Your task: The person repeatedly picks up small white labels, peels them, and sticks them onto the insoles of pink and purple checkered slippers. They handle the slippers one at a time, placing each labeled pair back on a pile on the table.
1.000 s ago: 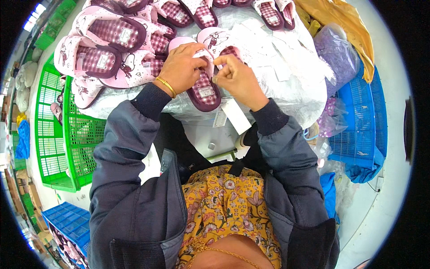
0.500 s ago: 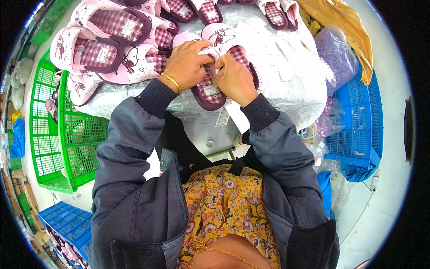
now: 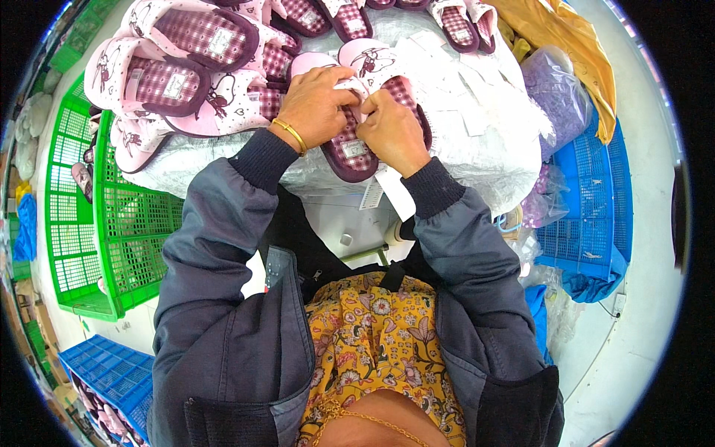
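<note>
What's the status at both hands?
Left hand over upper of pink slipper. Right hand curled at its opening, grip unclear. Second slipper close alongside, partly covered by right hand.

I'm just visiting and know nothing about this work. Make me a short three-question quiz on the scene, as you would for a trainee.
1. Fill in: the thin gold metal bangle circles the person's ___ wrist.
2. What colour is the large mesh plastic crate beside the slipper pile? a) green b) orange c) white
3. True or false: both hands are resting in the person's lap.

Key:
1. Left.
2. a.
3. False: the left hand and right hand are at a pink fabric slipper with a maroon checked insole.
</note>
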Tool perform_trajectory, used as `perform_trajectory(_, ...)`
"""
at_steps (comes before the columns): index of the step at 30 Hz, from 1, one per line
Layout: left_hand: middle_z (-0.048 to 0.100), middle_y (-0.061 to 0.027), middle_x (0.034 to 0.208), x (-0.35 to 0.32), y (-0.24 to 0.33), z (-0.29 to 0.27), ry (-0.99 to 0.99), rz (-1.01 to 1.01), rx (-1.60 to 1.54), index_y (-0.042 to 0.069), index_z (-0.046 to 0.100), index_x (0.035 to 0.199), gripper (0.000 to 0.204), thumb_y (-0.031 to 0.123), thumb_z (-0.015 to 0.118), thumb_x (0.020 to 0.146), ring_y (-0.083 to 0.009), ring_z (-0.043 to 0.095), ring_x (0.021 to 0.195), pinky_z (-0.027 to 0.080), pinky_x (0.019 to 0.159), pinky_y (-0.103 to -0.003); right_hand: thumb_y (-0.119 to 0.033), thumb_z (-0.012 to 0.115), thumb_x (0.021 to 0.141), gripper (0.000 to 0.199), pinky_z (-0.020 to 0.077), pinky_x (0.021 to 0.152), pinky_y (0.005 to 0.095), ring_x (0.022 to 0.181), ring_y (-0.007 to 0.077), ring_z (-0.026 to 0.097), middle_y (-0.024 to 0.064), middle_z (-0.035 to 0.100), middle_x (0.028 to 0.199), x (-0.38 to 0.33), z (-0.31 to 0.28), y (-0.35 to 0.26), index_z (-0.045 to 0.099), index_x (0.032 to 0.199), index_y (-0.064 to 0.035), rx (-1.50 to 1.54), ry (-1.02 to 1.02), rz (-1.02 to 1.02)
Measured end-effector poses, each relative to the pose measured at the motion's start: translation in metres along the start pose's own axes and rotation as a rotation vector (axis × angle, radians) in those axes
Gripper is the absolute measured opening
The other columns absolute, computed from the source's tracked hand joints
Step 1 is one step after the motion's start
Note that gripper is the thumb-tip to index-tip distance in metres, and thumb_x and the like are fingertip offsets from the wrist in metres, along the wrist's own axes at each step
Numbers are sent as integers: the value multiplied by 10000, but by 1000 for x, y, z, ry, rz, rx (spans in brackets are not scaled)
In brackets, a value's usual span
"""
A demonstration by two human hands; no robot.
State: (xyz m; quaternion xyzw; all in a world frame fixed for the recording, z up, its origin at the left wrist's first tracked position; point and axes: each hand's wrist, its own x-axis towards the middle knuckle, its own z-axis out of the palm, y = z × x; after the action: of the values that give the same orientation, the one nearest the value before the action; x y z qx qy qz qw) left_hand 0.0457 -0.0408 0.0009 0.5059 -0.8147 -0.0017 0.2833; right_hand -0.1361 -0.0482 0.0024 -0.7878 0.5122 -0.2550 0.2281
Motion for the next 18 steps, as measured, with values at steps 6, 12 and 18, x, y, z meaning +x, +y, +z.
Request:
perform_trajectory(6,590,-38,1269,1,-3,4,-1,14,12,170,737,889,188,144,634,735,-273,519,1181,377,975,-424,-121,699,748,203,498,644,461,737,356,670,144,666,745,2,7,-3,578,906,-78,-16,63,16)
perform_trajectory(12,602,-31,1091,16,-2,6,-98,28,129,170,718,903,169,147,627,762,-270,557,1056,429,856,-450,-112,682,751,179,489,619,488,717,371,659,147,655,727,2,13,5,570,887,-81,49,129,-50)
perform_trajectory(18,581,-110,1078,25,-15,10,-190,180,165,64,648,891,128,64,600,772,-326,586,995,489,826,-417,-159,728,784,218,510,629,405,722,276,682,141,682,808,-3,5,24,609,936,-56,419,104,-99)
